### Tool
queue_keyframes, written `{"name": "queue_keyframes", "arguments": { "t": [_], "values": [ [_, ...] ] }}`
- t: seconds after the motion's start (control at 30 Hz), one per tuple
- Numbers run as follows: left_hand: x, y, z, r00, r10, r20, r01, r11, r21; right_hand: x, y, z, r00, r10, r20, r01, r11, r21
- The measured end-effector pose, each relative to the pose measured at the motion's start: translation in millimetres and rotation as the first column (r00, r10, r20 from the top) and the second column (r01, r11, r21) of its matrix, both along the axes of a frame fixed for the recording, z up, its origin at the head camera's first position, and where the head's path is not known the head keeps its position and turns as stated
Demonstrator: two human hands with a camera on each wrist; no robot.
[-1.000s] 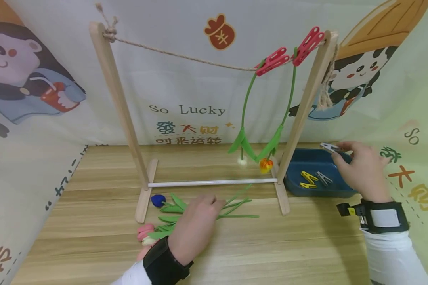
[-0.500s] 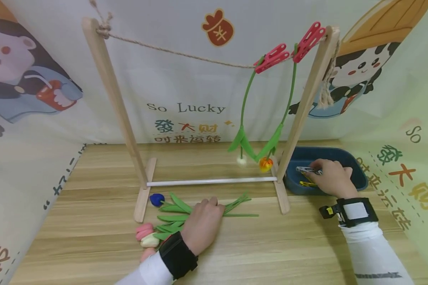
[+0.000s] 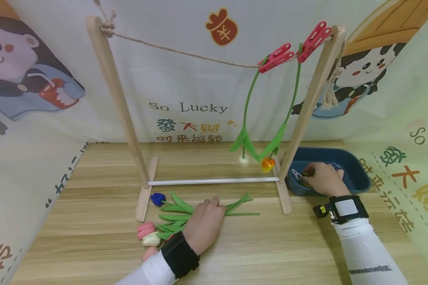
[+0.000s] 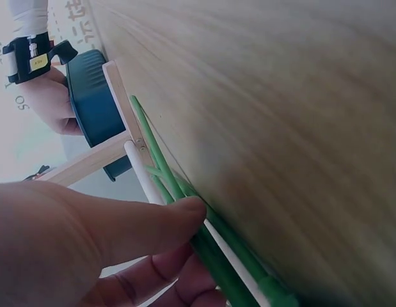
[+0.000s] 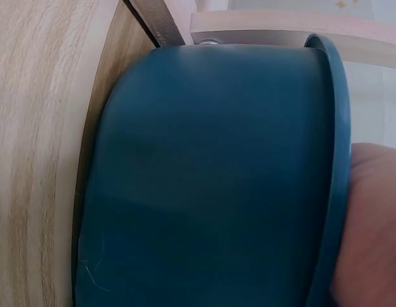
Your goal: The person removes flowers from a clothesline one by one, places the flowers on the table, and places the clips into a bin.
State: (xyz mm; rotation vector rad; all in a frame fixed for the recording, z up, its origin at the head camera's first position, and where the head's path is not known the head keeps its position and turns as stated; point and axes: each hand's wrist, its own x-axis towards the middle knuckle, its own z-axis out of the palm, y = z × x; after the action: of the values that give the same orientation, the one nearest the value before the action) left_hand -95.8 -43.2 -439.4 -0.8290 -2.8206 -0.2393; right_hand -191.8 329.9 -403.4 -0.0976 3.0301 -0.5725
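Observation:
My left hand (image 3: 205, 225) lies over a bunch of artificial tulips on the table and pinches a green stem (image 4: 213, 256) between thumb and fingers, as the left wrist view shows. Blue (image 3: 158, 199), pink (image 3: 146, 229) and cream tulip heads (image 3: 151, 239) point left. My right hand (image 3: 328, 180) reaches down into the blue bin (image 3: 358, 178), fingers bent over the clothespins. A grey clothespin (image 3: 296, 174) sits at its fingertips, and yellow shows beneath them; I cannot tell whether the fingers grip one. In the right wrist view the bin wall (image 5: 210, 173) hides the fingers.
A wooden frame with two posts (image 3: 117, 95) and a white crossbar (image 3: 214, 181) stands behind the tulips. From its rope (image 3: 185, 51), two red clothespins (image 3: 276, 58) hang a white tulip (image 3: 244, 160) and an orange tulip (image 3: 267, 164) upside down. The bin stands against the right post.
My right hand has lowered into the bin and moved left; the grey clothespin it held above the bin is now down inside at its fingertips. My left hand has shifted slightly right over the stems.

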Motion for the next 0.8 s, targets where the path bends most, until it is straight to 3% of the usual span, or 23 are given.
{"name": "queue_keyframes", "arguments": {
  "t": [0.23, 0.43, 0.63, 0.8],
  "values": [
    [1.2, -3.3, 3.6, 1.000, 0.002, 0.008, -0.002, 1.000, 0.011, 4.5, 0, 6.8, 1.000, -0.005, -0.003, 0.005, 1.000, -0.009],
    [0.4, -7.8, 11.9, 0.999, -0.006, 0.040, 0.004, 0.999, 0.048, 15.6, -1, 35.6, 0.997, 0.004, -0.078, -0.007, 0.999, -0.031],
    [-6.0, -13.6, 35.4, 0.998, -0.016, 0.068, 0.008, 0.993, 0.118, 26.9, -7, 76.8, 0.976, 0.025, -0.218, -0.032, 0.999, -0.031],
    [-12.8, -19.3, 63.6, 0.997, -0.016, 0.079, 0.001, 0.983, 0.185, 38.4, -18, 116.5, 0.938, 0.029, -0.346, -0.028, 1.000, 0.007]
  ]
}}
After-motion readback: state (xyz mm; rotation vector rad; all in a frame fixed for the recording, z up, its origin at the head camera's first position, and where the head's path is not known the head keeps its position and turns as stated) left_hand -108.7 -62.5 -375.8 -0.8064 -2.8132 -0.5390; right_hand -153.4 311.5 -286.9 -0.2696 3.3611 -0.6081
